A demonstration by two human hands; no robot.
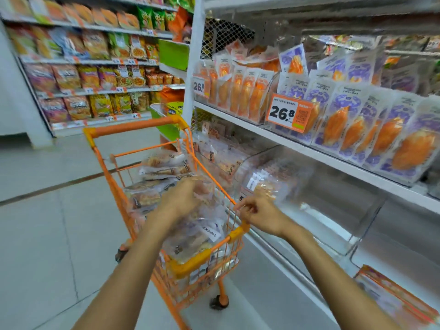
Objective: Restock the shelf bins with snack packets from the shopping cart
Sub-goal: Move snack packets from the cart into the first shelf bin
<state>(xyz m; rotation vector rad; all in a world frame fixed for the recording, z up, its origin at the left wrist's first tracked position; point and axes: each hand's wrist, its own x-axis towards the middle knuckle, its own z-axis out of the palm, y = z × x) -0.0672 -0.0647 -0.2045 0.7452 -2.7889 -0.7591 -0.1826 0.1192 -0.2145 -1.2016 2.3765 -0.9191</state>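
An orange shopping cart (202, 257) stands in the aisle, piled with clear snack packets (166, 167). My left hand (183, 200) reaches into the cart and grips a blurred clear packet (204, 188) at the top of the pile. My right hand (258, 214) is at the cart's right rim, its fingers curled round the orange wire. Just right of the cart, on the low shelf, a clear shelf bin (256, 158) holds similar packets. The clear bin (338, 210) beside it looks bare inside.
The shelf above carries orange and purple packets (352, 125) with a 26.8 price tag (289, 113). A white shelf upright (194, 67) stands beyond the cart. Another packet (392, 296) lies at the lower right. Stocked shelves (95, 75) line the far side of the grey floor.
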